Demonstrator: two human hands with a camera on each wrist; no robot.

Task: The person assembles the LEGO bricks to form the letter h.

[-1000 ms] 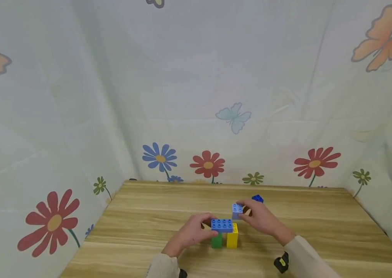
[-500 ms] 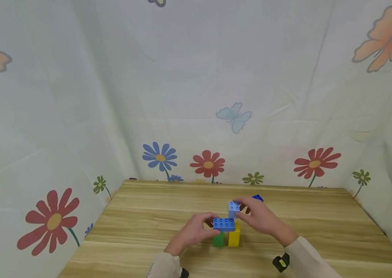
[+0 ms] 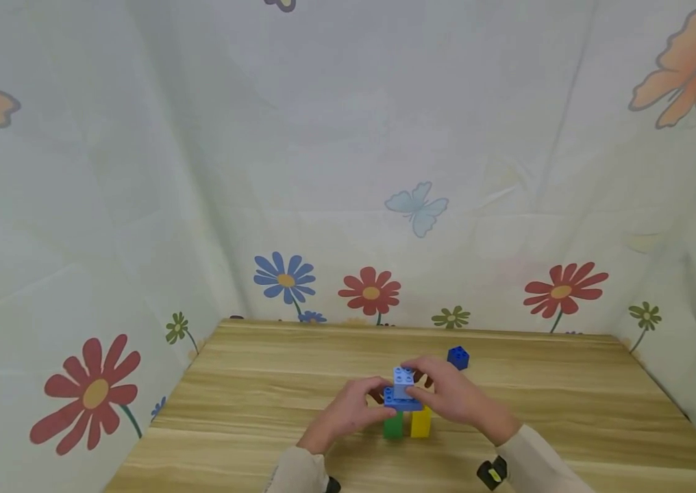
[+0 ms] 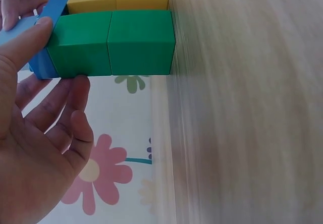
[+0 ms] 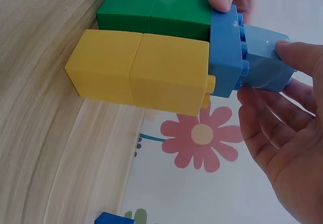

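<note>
Two upright stacks, each of two toy building bricks, stand side by side: a green stack [image 4: 113, 43] on the left and a yellow stack [image 5: 139, 70] on the right. A long blue brick [image 5: 225, 52] bridges their tops, leaving some yellow studs exposed at the outer edge. My left hand [image 3: 351, 409] grips this blue brick at its left end, thumb in front. Thumb and fingers of my right hand [image 3: 451, 392] pinch a light blue brick [image 5: 266, 57]. It sits right at the long brick's studs, slightly tilted, with studs showing between them in the right wrist view.
A dark blue brick [image 3: 458, 357] lies on the wooden table [image 3: 274, 356] behind the right hand. A pale curtain [image 3: 336, 137] printed with flowers and butterflies hangs behind the table and at both sides. A black device [image 3: 492, 472] is at the right sleeve.
My right hand has carried the light blue brick left and down onto the long blue brick. The long brick and stacks shift slightly right in view, my left hand still gripping.
</note>
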